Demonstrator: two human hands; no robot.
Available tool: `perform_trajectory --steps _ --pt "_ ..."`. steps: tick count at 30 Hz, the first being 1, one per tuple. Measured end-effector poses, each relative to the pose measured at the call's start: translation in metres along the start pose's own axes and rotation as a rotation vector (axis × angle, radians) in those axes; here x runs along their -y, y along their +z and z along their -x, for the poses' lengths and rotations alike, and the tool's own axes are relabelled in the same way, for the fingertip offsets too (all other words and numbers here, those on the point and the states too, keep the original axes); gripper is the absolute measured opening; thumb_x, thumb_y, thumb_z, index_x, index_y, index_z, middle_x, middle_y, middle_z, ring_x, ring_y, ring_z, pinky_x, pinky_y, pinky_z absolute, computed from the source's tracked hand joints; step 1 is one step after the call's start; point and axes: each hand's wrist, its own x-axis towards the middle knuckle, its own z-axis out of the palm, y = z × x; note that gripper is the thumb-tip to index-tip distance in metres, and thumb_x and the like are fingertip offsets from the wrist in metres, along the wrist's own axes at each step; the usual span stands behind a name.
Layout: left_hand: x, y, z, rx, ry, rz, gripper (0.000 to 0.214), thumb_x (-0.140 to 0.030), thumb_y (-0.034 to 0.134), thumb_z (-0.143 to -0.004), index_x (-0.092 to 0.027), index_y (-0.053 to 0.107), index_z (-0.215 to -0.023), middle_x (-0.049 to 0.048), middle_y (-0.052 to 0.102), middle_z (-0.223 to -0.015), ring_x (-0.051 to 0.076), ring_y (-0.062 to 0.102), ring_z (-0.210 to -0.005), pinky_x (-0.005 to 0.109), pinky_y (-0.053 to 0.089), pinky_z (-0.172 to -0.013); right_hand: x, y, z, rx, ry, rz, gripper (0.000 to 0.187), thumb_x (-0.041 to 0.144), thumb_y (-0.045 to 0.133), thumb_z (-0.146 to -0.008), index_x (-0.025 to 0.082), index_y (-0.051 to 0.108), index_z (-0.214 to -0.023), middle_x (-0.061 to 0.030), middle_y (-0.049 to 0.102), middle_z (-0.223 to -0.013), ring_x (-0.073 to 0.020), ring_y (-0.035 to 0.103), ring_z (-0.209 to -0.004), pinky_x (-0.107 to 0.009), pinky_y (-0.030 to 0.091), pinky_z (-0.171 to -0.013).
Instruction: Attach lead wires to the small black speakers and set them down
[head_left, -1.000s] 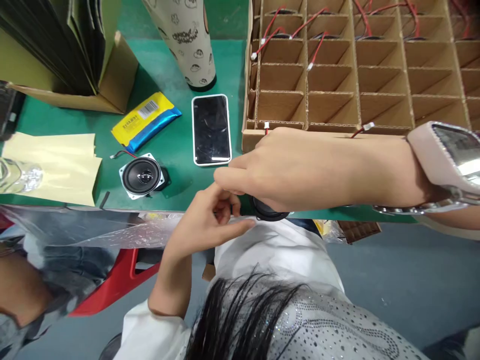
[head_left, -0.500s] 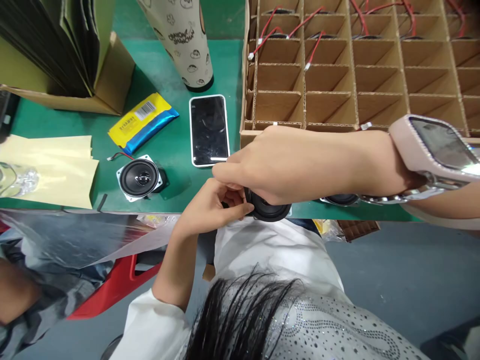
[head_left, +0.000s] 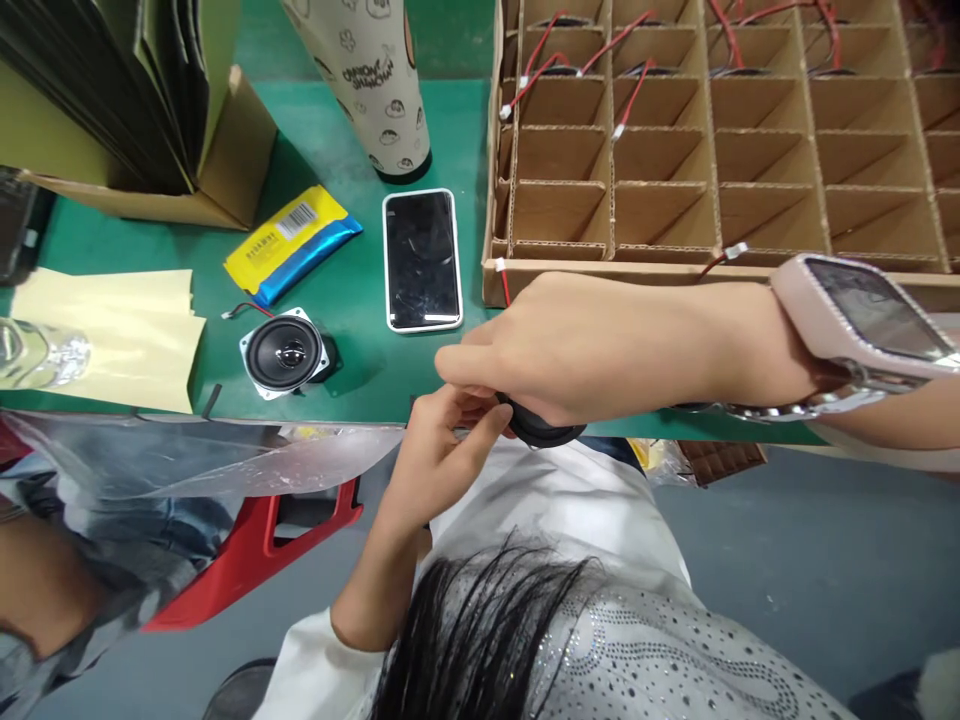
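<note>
A round black loudspeaker (head_left: 546,430) lies at the table's front edge, mostly covered by my right hand (head_left: 532,340). That hand is closed above it, fingers bent down at the speaker's left rim; what they pinch is hidden. My left hand (head_left: 450,450) is closed at the same rim, thumb and curled fingers on the speaker's edge. A small dark bit shows between the two hands. A white plug on a red wire (head_left: 502,272) sticks up behind my right hand. Left of my hands, another loudspeaker (head_left: 283,352) with a square metal frame lies face up.
A divided cardboard box (head_left: 555,270) stands at the back right, with wired parts in its rear cells. Nearby are a phone (head_left: 422,262), a yellow-blue packet (head_left: 292,240), a tumbler (head_left: 390,110) and a carton of dark sheets (head_left: 232,150). Another person's arm (head_left: 45,585) is at left.
My left hand has shifted slightly right and down. My right hand has lowered a little over the loudspeaker, and the red wire behind it shows more.
</note>
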Motion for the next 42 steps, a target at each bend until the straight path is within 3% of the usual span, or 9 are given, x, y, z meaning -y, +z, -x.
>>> perform_trajectory --steps 6,9,12,15,18,21,25,29,42 --pt "0.008 0.032 0.024 -0.24 0.005 0.163 0.003 -0.018 0.061 -0.091 -0.017 0.063 -0.09 0.0014 0.073 -0.08 0.012 0.069 -0.068 0.017 0.056 -0.064 0.009 0.008 0.008 0.036 -0.029 0.049 0.023 0.007 0.062 -0.073 0.017 0.05 -0.089 0.0057 0.054 -0.071 -0.0081 0.025 -0.052 -0.023 0.013 -0.05" --pt "0.01 0.035 0.029 -0.292 -0.02 0.189 0.005 -0.02 0.059 -0.093 -0.017 0.064 -0.092 0.0009 0.073 -0.078 0.011 0.069 -0.066 0.017 0.056 -0.062 0.008 0.01 0.013 0.036 -0.017 0.103 0.019 0.011 0.059 -0.079 0.018 0.05 -0.094 0.0045 0.057 -0.079 -0.0089 0.033 -0.053 -0.023 0.014 -0.05" --pt "0.007 0.023 0.028 -0.267 -0.045 0.111 0.008 -0.02 0.061 -0.092 -0.017 0.067 -0.095 -0.0001 0.072 -0.074 0.009 0.068 -0.066 0.015 0.054 -0.063 0.005 0.007 0.022 -0.205 0.023 0.161 0.016 0.01 0.045 -0.084 0.016 0.05 -0.099 -0.0022 0.057 -0.107 -0.0115 0.051 -0.072 -0.023 0.03 -0.056" --pt "0.001 0.01 0.026 -0.251 -0.083 0.01 0.009 -0.022 0.068 -0.087 -0.017 0.069 -0.094 0.0001 0.072 -0.075 0.009 0.067 -0.066 0.015 0.054 -0.063 0.012 0.007 0.033 -0.482 0.208 0.03 0.012 0.011 0.041 -0.087 0.015 0.049 -0.095 -0.0045 0.055 -0.117 -0.0155 0.056 -0.1 -0.029 0.046 -0.082" --pt "-0.004 0.004 0.024 -0.246 -0.107 -0.086 0.011 -0.021 0.075 -0.079 -0.017 0.069 -0.088 -0.0003 0.071 -0.074 0.009 0.064 -0.062 0.015 0.053 -0.06 0.027 0.02 0.04 -0.663 0.442 -0.183 0.011 0.013 0.049 -0.089 0.016 0.051 -0.1 -0.0044 0.054 -0.121 -0.0141 0.051 -0.118 -0.029 0.042 -0.105" --pt "-0.008 0.004 0.018 -0.241 -0.125 -0.148 0.009 -0.021 0.075 -0.077 -0.017 0.069 -0.081 -0.0005 0.07 -0.071 0.009 0.063 -0.059 0.015 0.052 -0.057 0.04 0.042 0.04 -0.756 0.552 -0.356 0.014 0.017 0.045 -0.095 0.014 0.053 -0.106 -0.0055 0.054 -0.123 -0.0107 0.046 -0.127 -0.022 0.038 -0.108" --pt "-0.012 0.0 0.009 -0.186 -0.073 -0.235 0.006 -0.019 0.073 -0.077 -0.017 0.069 -0.073 -0.0011 0.069 -0.067 0.009 0.062 -0.057 0.016 0.051 -0.056 0.042 0.066 0.032 -0.824 0.636 -0.531 0.024 0.025 0.038 -0.102 0.011 0.057 -0.105 -0.0027 0.06 -0.112 -0.0044 0.054 -0.112 -0.013 0.04 -0.092" --pt "-0.018 -0.007 0.003 -0.099 0.013 -0.329 0.006 -0.015 0.071 -0.08 -0.018 0.069 -0.075 -0.003 0.07 -0.07 0.007 0.062 -0.06 0.014 0.05 -0.06 0.036 0.082 0.022 -0.838 0.696 -0.651 0.037 0.035 0.033 -0.104 0.011 0.06 -0.095 -0.0001 0.061 -0.089 -0.0029 0.056 -0.08 -0.016 0.039 -0.072" --pt "-0.037 -0.023 -0.025 0.141 -0.014 -0.433 0.009 -0.012 0.07 -0.079 -0.017 0.069 -0.072 -0.002 0.07 -0.067 0.009 0.062 -0.059 0.014 0.05 -0.058 0.036 0.092 0.016 -0.827 0.768 -0.619 0.049 0.039 0.027 -0.103 0.01 0.062 -0.085 -0.0009 0.056 -0.07 -0.0046 0.049 -0.063 -0.021 0.033 -0.065"
